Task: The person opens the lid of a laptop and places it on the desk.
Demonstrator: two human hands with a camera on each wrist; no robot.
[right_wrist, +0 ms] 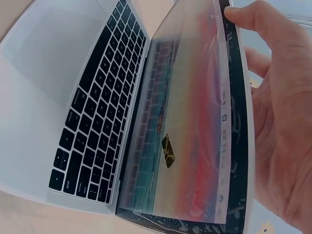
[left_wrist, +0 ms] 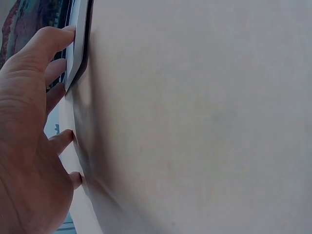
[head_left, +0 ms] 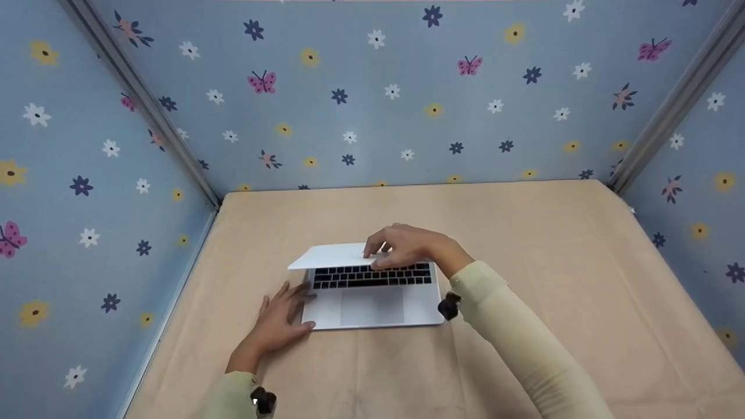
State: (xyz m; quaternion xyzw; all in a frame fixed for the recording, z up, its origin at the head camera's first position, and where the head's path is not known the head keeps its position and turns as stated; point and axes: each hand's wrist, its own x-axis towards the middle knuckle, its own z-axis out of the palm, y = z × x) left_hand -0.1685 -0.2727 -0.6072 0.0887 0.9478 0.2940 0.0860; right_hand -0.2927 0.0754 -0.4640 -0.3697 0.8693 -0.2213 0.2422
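A silver laptop (head_left: 372, 306) lies on the table, its lid (head_left: 329, 256) tilted partway down over the black keyboard (right_wrist: 105, 107). My right hand (head_left: 404, 245) pinches the lid's upper edge; in the right wrist view the thumb of that hand (right_wrist: 287, 92) rests on the black bezel, with the fingers behind the lid. The screen (right_wrist: 190, 126) is lit in colour. At the laptop's left side my left hand (head_left: 281, 319) has its fingers spread, thumb at the front left corner. The left wrist view shows this hand (left_wrist: 29, 122) with its thumb on the laptop's edge (left_wrist: 78, 48).
A beige cloth (head_left: 524, 233) covers the table. Blue panels with flowers and butterflies (head_left: 372, 105) stand at the back and both sides, with grey metal posts (head_left: 145, 105) at the corners.
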